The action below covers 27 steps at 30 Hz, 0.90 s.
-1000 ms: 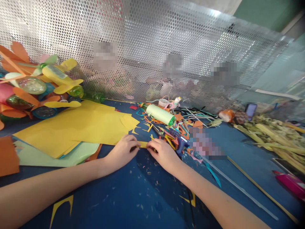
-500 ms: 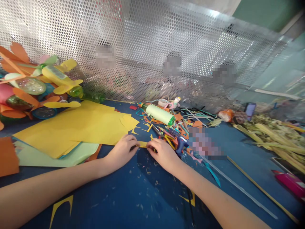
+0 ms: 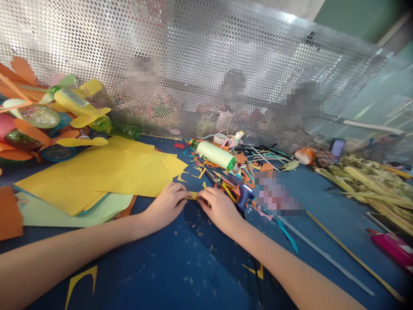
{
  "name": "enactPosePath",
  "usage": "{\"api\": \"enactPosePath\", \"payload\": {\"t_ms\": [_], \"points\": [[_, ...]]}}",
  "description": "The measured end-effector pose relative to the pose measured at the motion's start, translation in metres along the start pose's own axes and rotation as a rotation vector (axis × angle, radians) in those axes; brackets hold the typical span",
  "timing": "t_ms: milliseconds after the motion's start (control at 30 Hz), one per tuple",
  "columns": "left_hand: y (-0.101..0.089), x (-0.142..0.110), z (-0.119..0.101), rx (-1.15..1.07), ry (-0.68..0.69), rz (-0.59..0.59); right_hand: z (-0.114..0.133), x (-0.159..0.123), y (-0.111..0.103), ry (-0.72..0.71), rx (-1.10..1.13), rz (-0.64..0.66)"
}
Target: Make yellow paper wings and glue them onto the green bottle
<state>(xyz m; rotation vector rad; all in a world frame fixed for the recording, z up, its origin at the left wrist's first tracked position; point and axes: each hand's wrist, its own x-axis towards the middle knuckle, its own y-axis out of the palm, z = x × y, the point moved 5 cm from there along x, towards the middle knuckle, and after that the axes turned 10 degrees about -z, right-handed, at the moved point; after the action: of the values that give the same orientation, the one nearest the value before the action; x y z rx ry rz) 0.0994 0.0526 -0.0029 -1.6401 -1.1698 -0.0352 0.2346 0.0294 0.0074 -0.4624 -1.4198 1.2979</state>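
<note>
Between my two hands a narrow yellow paper strip (image 3: 194,195) is stretched just above the blue table (image 3: 155,267). My left hand (image 3: 169,200) pinches its left end, and my right hand (image 3: 219,209) pinches the right end; the fingers cover most of the strip. Yellow paper sheets (image 3: 129,163) lie beside my left hand, on top of pale green paper (image 3: 64,213). Just beyond my right hand are a blue glue gun (image 3: 245,196) and scissors (image 3: 213,177). Farther back lies a green bottle wrapped in pale paper (image 3: 216,155).
Bottle crafts with paper petals (image 3: 74,103) are heaped at the left. Paper scraps (image 3: 248,174) litter the middle. A thin wooden stick (image 3: 351,254), a clear glue stick (image 3: 329,254), a pink object (image 3: 392,247) and dried husks (image 3: 371,181) lie right. A perforated metal screen (image 3: 200,56) stands behind.
My hands have come slightly closer together, so less of the yellow strip shows between them. Everything else stays put apart from a small shift of the view.
</note>
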Motion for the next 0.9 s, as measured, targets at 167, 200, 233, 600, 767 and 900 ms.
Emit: {"api": "enactPosePath", "payload": {"t_ms": [167,200,233,600,767,900], "points": [[0.0,0.001,0.001,0.002,-0.008,-0.017,-0.001,0.001,0.005,-0.015,-0.068,-0.009],[0.0,0.002,0.001,-0.008,-0.015,-0.019,-0.001,0.001,0.005,-0.022,-0.072,-0.011],[-0.001,0.002,0.002,-0.021,-0.022,-0.018,0.0,0.001,0.006,-0.032,-0.067,-0.012],[-0.004,0.004,0.0,-0.099,-0.033,-0.014,0.008,-0.003,0.001,0.013,0.025,-0.009],[-0.003,0.003,-0.001,-0.062,-0.005,-0.007,0.003,-0.003,-0.001,0.051,0.05,-0.013],[-0.002,0.003,0.0,-0.047,-0.004,0.0,0.003,-0.003,-0.003,0.057,0.088,0.01]]}}
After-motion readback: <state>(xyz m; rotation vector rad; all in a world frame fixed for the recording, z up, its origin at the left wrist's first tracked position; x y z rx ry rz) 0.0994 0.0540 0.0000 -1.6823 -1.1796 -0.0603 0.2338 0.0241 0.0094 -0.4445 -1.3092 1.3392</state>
